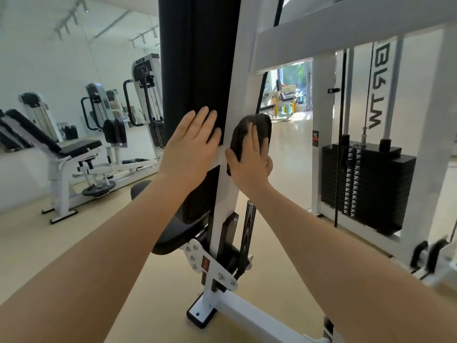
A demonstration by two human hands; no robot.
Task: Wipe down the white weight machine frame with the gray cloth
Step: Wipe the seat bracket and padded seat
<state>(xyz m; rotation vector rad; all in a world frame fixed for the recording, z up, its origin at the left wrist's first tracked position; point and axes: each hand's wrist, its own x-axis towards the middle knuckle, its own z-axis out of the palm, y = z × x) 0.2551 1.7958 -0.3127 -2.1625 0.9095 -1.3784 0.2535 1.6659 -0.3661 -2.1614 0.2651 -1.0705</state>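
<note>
The right hand [249, 157] lies flat with straight fingers on the gray cloth [252, 134], pressing it against the white weight machine frame [228, 191] partway up the slanted upright, just beside the right edge of the black back pad [197, 70]. The left hand [191, 144] is spread open too, palm resting on that pad and on the short white bracket below it, so the two hands sit close together without touching and neither grips anything. To do this stroke well, I would keep the palm's weight even on the cloth and run it along the length of the upright rather than across it, lapping each pass over the one before. The left hand seems to serve as a brace (a sensible one, since the pad gives a steady hold). Lower down, the coil spring [248, 226] and the bolted plate [210, 266] near the upright's foot will need the cloth folded to a corner, by my reckoning.
</note>
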